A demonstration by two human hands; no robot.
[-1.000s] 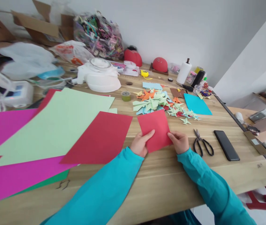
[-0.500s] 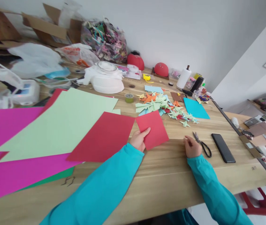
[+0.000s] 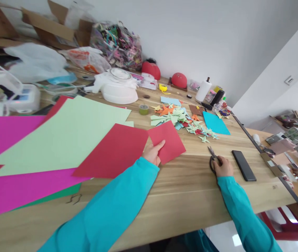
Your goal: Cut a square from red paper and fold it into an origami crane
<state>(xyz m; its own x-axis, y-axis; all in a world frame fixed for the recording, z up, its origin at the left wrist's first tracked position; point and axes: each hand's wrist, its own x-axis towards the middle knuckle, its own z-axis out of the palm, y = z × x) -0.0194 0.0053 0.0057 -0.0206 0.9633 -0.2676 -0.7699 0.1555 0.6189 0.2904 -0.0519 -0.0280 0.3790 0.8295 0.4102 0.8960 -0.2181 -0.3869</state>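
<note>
My left hand (image 3: 152, 153) pinches the near corner of a small red paper sheet (image 3: 169, 140), thumb on top, and holds it against the wooden table (image 3: 185, 189). My right hand (image 3: 223, 167) lies over the handles of black scissors (image 3: 212, 155), fingers curled around them, with the blades pointing away from me. Both arms wear teal sleeves. A larger red sheet (image 3: 113, 150) lies just left of the small one.
Big pink (image 3: 12, 185), pale green (image 3: 67, 133) and green sheets overlap on the left. A pile of folded paper shapes (image 3: 180, 120) and a cyan sheet (image 3: 215, 123) lie beyond. A black phone (image 3: 243, 169) rests right of the scissors. Bags, boxes and a white bowl (image 3: 118, 91) crowd the back.
My right hand let go of the small red sheet, moved right and closed over the scissors. My left hand kept its hold on the sheet.
</note>
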